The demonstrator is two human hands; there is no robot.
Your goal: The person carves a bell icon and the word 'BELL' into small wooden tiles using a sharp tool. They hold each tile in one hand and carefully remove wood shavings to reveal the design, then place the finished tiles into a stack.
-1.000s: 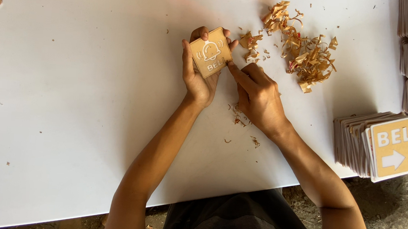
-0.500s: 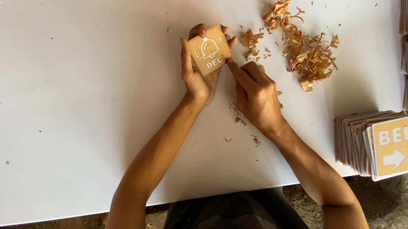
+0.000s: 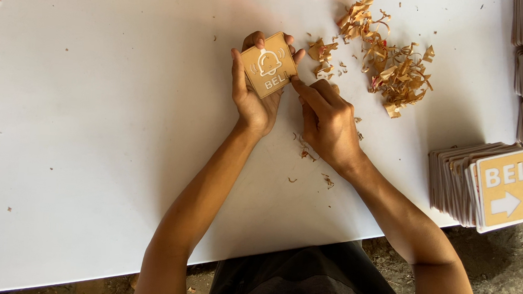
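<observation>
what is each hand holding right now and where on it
The left hand holds a small square tan plaque by its edges, fingertips over the top. The right hand holds nothing; its forefinger touches the plaque's lower right corner.

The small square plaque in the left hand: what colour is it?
Tan-brown plaque with white markings; head view shows it.

Both forearms reach up from the table's near edge, meeting mid-table; left hand [image 3: 254, 92] cupped, fingers curled in a grip; right hand [image 3: 327, 118] half-closed, forefinger extended toward the left fingertips
</observation>
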